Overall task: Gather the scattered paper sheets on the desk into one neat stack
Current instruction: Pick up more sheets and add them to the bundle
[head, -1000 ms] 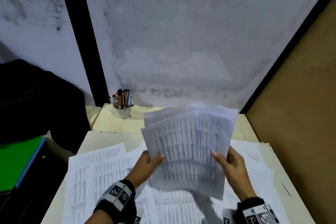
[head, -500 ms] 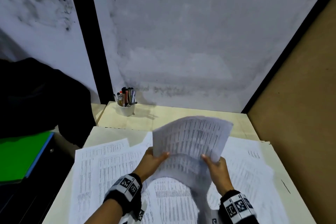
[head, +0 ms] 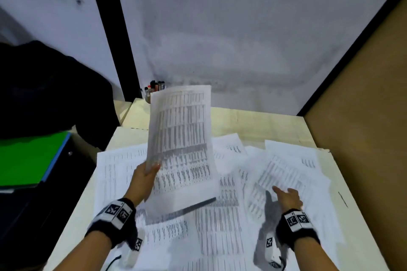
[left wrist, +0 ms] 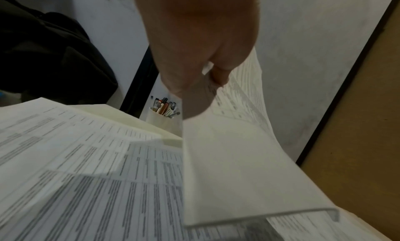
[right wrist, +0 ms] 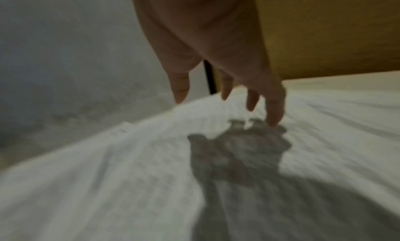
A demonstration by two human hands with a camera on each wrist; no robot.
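Dim, soft light — right wrist view blurred.

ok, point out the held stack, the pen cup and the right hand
held stack (head: 180, 138), head view, middle of the printed top sheet
pen cup (left wrist: 160, 119), left wrist view, white wall of the cup
right hand (head: 288, 199), head view, back of the hand

The left hand pinched a raised sheaf by thumb and fingers; the right hand reached forward, fingers spread downward.

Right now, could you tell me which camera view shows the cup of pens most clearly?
The left wrist view: the cup of pens shows whole beside the held sheets. In the head view those sheets hide the cup, leaving only pen tips. The right wrist view misses it.
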